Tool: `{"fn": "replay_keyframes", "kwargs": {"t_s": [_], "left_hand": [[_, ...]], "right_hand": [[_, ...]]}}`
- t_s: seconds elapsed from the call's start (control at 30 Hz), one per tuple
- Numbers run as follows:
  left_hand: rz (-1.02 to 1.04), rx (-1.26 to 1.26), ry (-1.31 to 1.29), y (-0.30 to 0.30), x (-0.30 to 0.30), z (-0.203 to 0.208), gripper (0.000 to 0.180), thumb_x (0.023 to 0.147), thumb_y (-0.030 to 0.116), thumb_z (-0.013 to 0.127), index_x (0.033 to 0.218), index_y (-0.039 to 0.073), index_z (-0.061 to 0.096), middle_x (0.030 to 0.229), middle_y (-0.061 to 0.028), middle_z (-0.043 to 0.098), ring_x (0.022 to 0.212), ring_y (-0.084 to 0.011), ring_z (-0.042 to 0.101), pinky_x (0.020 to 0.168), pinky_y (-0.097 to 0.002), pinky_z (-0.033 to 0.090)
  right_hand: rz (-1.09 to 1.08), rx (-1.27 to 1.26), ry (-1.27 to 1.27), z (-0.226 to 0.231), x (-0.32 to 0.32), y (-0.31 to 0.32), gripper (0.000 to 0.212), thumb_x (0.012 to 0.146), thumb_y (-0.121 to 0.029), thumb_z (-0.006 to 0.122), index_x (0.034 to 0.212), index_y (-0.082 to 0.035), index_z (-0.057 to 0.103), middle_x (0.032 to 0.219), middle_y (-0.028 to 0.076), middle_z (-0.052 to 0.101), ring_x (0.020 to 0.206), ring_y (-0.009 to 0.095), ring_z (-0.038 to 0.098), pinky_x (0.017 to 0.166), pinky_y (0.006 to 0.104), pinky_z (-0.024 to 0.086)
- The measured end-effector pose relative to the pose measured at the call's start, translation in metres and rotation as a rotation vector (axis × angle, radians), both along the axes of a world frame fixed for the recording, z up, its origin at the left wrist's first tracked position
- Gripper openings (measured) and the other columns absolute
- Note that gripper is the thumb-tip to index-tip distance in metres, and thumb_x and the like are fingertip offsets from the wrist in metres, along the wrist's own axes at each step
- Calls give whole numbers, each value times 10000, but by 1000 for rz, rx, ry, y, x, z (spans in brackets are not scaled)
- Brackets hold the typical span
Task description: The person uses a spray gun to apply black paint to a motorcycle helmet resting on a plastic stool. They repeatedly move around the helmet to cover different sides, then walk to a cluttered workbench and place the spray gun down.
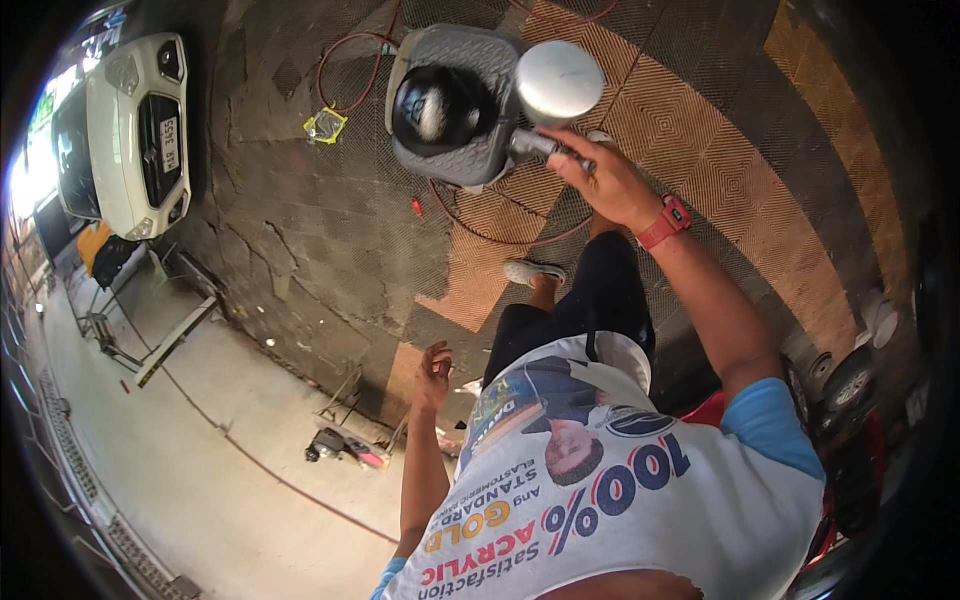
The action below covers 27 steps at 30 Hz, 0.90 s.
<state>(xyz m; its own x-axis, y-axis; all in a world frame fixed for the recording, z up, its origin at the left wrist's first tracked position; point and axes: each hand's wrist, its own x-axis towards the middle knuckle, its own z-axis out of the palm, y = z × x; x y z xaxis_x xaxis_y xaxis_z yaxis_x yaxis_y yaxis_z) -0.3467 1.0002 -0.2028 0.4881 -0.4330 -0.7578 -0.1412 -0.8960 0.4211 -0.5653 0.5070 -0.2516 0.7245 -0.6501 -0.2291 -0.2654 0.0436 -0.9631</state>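
Note:
My right hand, with a red watch on its wrist, is closed around the handle of a metal spray gun. The gun's round silver cup faces up, just right of a grey plastic stool. On the stool rests a glossy black dome, perhaps a helmet shell; its underside is hidden. The gun's nose points left toward the dome, close to it. Low at my left side hangs my left hand, fingers loosely bent and apart, with nothing in it.
A dark red hose curves over the patterned floor mats near my feet. Left of the stool lies a small yellow-edged packet; a small red piece lies below it. A white car and a metal frame stand farther left.

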Motion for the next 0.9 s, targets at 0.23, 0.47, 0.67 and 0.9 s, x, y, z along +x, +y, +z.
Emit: {"fn": "replay_keyframes", "kwargs": {"t_s": [0.23, 0.47, 0.67, 0.9], "left_hand": [[411, -236, 120, 217, 34, -76, 355, 1021, 18, 501, 1373, 3, 545, 1046, -27, 658, 896, -103, 600, 785, -225, 485], [951, -47, 226, 432, 2, -94, 231, 1018, 74, 534, 1243, 99, 580, 960, -2, 635, 778, -90, 579, 630, -238, 458], [972, -6, 450, 497, -15, -95, 157, 1009, 92, 526, 1146, 162, 557, 909, 24, 608, 695, -69, 519, 584, -243, 412], [910, 24, 346, 442, 22, -117, 345, 1029, 146, 551, 1372, 100, 547, 1176, -29, 673, 949, -122, 613, 789, -274, 480]], "right_hand": [[-334, 18, 131, 49, 60, 112, 496, 1078, -434, 500, 1350, -31, 597, 891, 30, 694, 766, 81, 625, 564, 250, 500], [-310, 83, 83, 82, 138, 202, 499, 1078, -428, 474, 1248, 17, 622, 854, 78, 704, 678, 113, 652, 424, 246, 477], [-569, -99, 199, 79, 153, 216, 477, 1075, -425, 470, 1181, 18, 612, 827, 83, 687, 664, 122, 649, 436, 270, 504], [-591, -191, 263, 69, 190, 241, 451, 1093, -398, 421, 1118, 17, 596, 834, 78, 688, 688, 121, 669, 443, 260, 516]]}}
